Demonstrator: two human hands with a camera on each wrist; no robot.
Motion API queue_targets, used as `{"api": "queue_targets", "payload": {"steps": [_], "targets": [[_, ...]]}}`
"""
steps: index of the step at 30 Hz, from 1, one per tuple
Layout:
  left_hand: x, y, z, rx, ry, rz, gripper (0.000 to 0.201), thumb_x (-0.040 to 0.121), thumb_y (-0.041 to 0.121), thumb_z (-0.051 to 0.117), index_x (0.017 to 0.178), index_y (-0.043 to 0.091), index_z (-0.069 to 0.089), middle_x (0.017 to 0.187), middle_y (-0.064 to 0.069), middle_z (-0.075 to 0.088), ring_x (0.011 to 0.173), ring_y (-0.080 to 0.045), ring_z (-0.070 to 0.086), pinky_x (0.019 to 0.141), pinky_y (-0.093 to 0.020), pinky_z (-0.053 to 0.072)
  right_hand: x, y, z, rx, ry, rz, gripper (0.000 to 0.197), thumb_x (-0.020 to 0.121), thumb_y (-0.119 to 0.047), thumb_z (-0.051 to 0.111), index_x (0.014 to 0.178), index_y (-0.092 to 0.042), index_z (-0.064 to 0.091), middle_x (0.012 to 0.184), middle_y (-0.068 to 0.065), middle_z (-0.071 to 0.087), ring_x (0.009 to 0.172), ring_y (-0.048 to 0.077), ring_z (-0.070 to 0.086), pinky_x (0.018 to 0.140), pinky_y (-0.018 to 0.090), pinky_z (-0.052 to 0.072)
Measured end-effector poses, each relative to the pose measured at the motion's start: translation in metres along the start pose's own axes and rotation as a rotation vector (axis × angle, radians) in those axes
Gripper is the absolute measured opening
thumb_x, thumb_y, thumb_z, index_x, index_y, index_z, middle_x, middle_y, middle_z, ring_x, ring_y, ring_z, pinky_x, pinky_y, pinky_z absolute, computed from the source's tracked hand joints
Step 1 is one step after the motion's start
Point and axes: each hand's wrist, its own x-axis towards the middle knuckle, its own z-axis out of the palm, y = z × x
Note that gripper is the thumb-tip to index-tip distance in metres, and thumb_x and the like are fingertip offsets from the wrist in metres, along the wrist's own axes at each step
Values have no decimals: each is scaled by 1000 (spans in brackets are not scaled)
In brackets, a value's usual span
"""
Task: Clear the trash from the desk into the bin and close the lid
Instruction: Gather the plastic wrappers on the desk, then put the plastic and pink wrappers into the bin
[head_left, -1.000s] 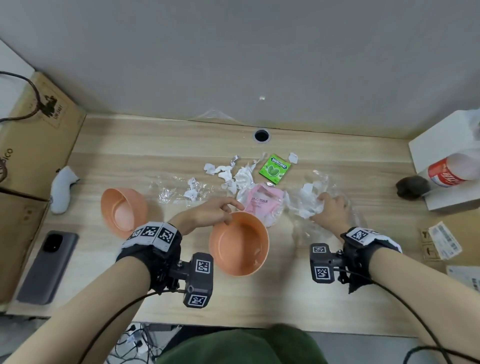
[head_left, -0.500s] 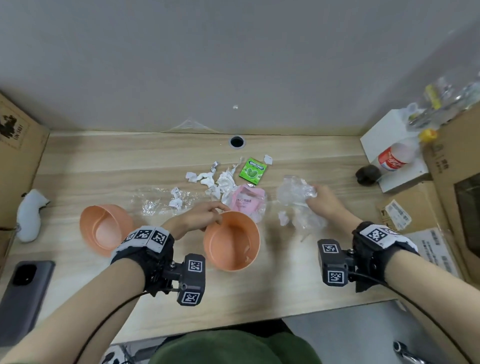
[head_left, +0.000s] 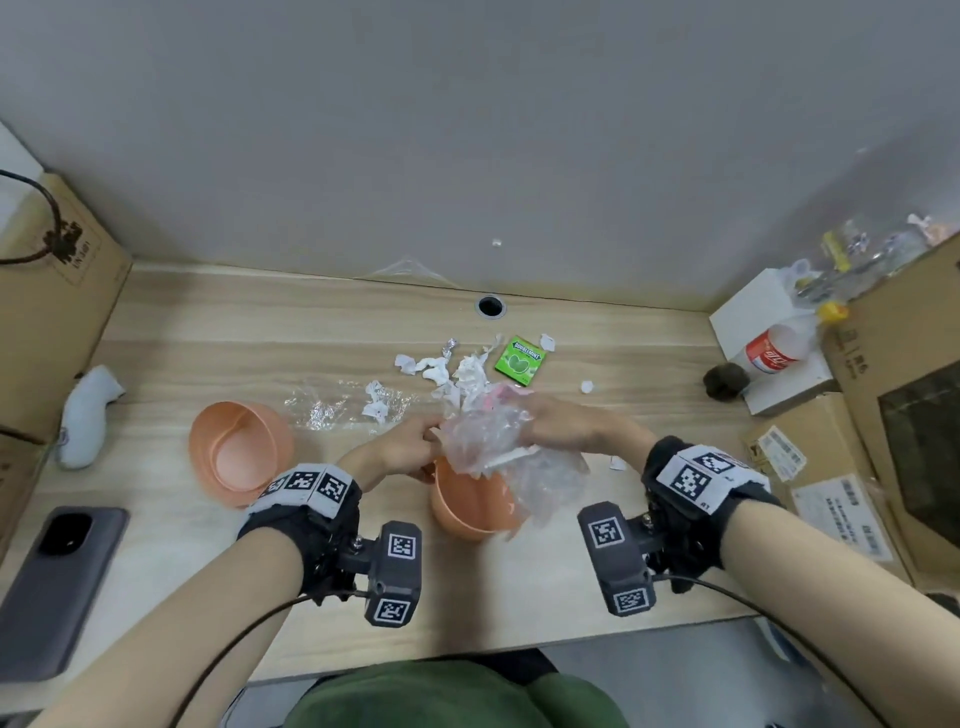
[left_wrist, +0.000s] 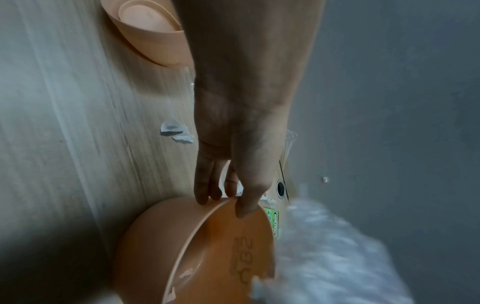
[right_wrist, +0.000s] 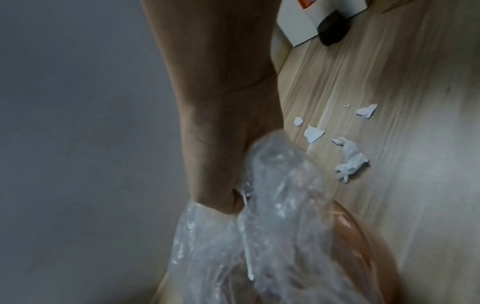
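- Left hand (head_left: 402, 451) pinches the orange bin (head_left: 470, 501) rim; the bin holds hanging plastic wrap (head_left: 511, 457).
- Right hand (head_left: 563, 426) clutches that wrap above the bin.
- The lid (head_left: 236, 452) lies near the desk's (head_left: 208, 332) left edge.

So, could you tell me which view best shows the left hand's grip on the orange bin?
The left wrist view: the left hand pinches the bin rim, thumb inside. The head view shows it partly hidden; the right wrist view shows only the bin's wall.
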Motion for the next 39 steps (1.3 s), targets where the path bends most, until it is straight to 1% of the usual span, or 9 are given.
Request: {"api": "queue_targets", "payload": {"steps": [2, 6, 10, 14, 20, 24, 28, 36, 39], "targets": [[-4, -5, -1, -21, -4, -2, 22, 93, 10, 58, 115, 10, 58, 87, -14, 64, 72, -20, 63, 67, -31, 58, 11, -4, 15, -129, -93, 11, 51, 81, -7, 48, 130, -23, 50, 135, 0, 49, 130, 16, 40, 105, 38, 41], [-12, -15, -4, -94, 2, -16, 23, 89, 22, 69, 108, 14, 58, 81, -6, 61, 58, -10, 63, 57, -22, 55, 34, -10, 46, -301, -157, 7, 48, 87, -4, 48, 133, -15, 48, 137, 9, 51, 126, 27, 46, 98, 28, 37], [-18, -26, -9, -131, 12, -27, 30, 82, 13, 74, 108, 10, 59, 76, -6, 64, 61, -18, 66, 73, -38, 61, 61, -7, 74, -427, -139, 35, 45, 85, -5, 49, 126, -23, 52, 129, 11, 54, 115, 29, 52, 94, 37, 46], [-19, -34, -10, -184, 60, -37, 29, 86, 8, 67, 113, 9, 57, 76, -6, 61, 65, -21, 66, 81, -44, 60, 75, -1, 106, -724, -46, 112, 65, 81, -24, 63, 130, 2, 29, 132, 21, 38, 122, 36, 39, 104, 41, 33], [-21, -36, -13, -141, 30, -36, 28, 86, 16, 72, 111, 12, 60, 79, -5, 59, 58, -15, 65, 66, -33, 61, 68, -6, 96, -608, -388, 218, 86, 88, -52, 46, 147, -8, 1, 155, 17, 10, 142, 37, 15, 114, 47, 21], [-20, -30, -17, -105, 28, -30, 28, 85, 10, 71, 111, 14, 61, 78, -7, 61, 56, -11, 64, 62, -26, 59, 57, -24, 64, -500, -450, 53, 64, 86, -40, 52, 143, -26, 25, 149, 6, 33, 137, 28, 32, 111, 39, 30], [-19, -27, -19, -97, 29, -45, 34, 82, 6, 70, 114, 12, 61, 78, -6, 60, 76, -23, 64, 76, -39, 60, 45, -37, 47, -487, -394, -30, 52, 89, -15, 54, 138, -17, 37, 139, 4, 43, 127, 21, 41, 102, 30, 34], [-28, -30, -17, -82, 12, -61, 30, 84, 4, 65, 113, 11, 60, 78, -7, 57, 59, -16, 63, 68, -36, 62, 54, -29, 81, -717, -630, 24, 53, 92, -27, 46, 142, -28, 29, 157, 1, 17, 143, 28, 17, 115, 50, 23], [-35, -35, -18, -119, -7, -69, 32, 84, 1, 65, 113, 10, 59, 78, -8, 57, 64, -22, 62, 73, -41, 62, 61, -23, 99, -784, -707, 82, 48, 92, -25, 38, 140, -20, 32, 151, 8, 30, 138, 33, 31, 108, 53, 35]]}}
